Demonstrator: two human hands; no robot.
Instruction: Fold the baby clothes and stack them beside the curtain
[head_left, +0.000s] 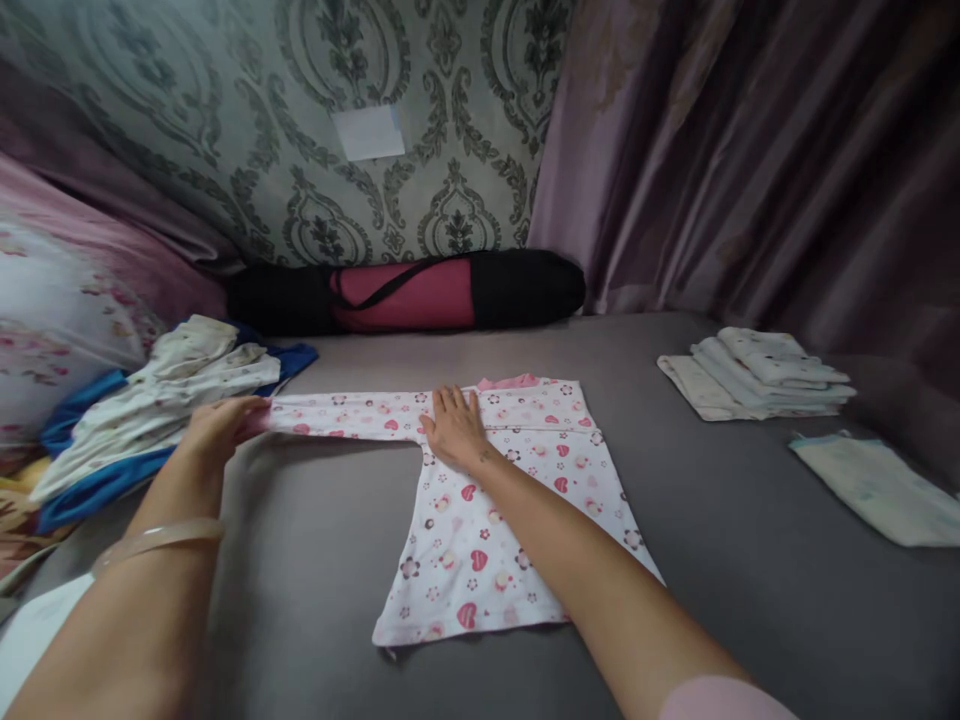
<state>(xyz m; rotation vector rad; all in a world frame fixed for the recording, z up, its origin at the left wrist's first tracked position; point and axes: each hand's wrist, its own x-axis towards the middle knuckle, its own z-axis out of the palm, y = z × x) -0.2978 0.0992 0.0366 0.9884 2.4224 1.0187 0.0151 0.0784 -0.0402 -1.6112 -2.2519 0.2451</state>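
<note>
The grey sheet [322,560] spread out beneath everything, and the white long-sleeved shirt [480,540], printed with hearts and flowers, lay on it in front of me, its body running toward me from the pink collar [510,382] to the hem at the near side. Across that, almost square to it, the extended sleeve [352,417] ran sideways, its long axis pointing from my left fingers straight to my right ones, in line with the folded band over the chest. My right hand [454,430] was the nearer to the body, pressed flat where the sleeve met it, fingers slightly spread and pinching nothing. My left hand [214,428] was out at the far end of the sleeve, well apart from the body, its fingers closed narrowly on the pink cuff [259,415].
</note>
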